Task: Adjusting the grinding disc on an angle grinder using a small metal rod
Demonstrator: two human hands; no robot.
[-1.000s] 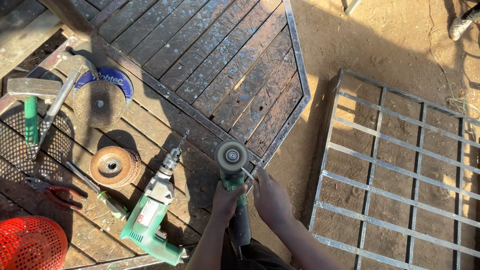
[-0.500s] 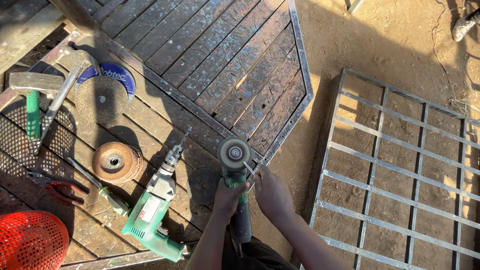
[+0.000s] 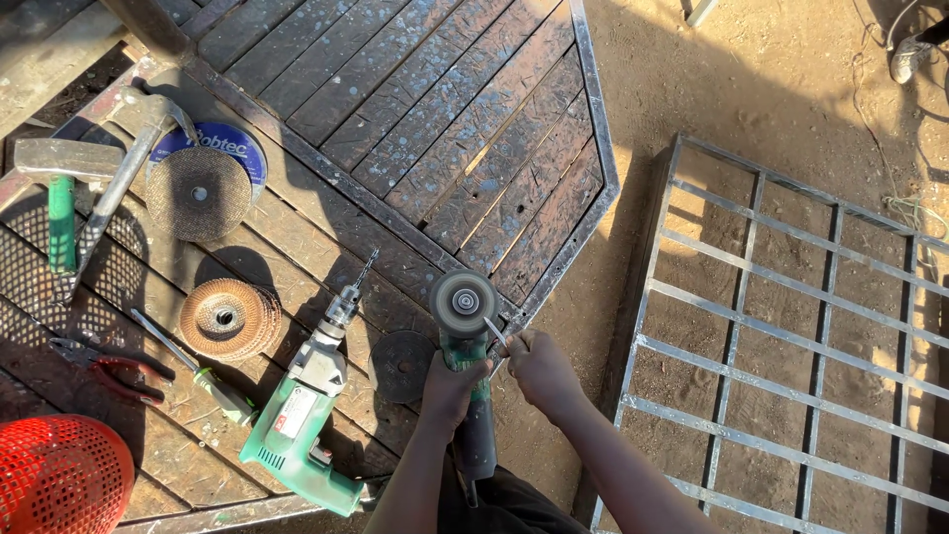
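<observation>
Head view: left hand (image 3: pixel 450 388) grips green grinder (image 3: pixel 465 336); right hand (image 3: pixel 542 371) pinches spanner (image 3: pixel 493 329) beside blue-labelled disc (image 3: pixel 201 188).

Tabletop (image 3: pixel 415 119): slatted metal panel, fills upper left; its corner points to 4 o'clock.
Angle grinder (image 3: pixel 465 326): at that corner, disc up, body running toward 6 o'clock.
Left hand (image 3: pixel 450 386): around grinder body, below the disc.
Right hand (image 3: pixel 542 371): at 3 o'clock of the grinder, just beside it, holding a thin tool (image 3: pixel 492 329) against the disc hub.
Loose disc (image 3: pixel 400 366): on tabletop, 9 o'clock of left hand.
Drill (image 3: pixel 301 415): 9 o'clock of loose disc, bit toward 1 o'clock.
Flap disc (image 3: pixel 229 318): 10 o'clock of drill.
Screwdriver (image 3: pixel 193 371): between flap disc and drill.
Pliers (image 3: pixel 109 368): 9 o'clock of screwdriver.
Basket (image 3: pixel 59 475): bottom left corner.
Cutting discs (image 3: pixel 203 188): 12 o'clock of flap disc.
Hammer (image 3: pixel 59 188): far left.
Metal grid (image 3: pixel 791 346): on ground, 3 o'clock of hands.
</observation>
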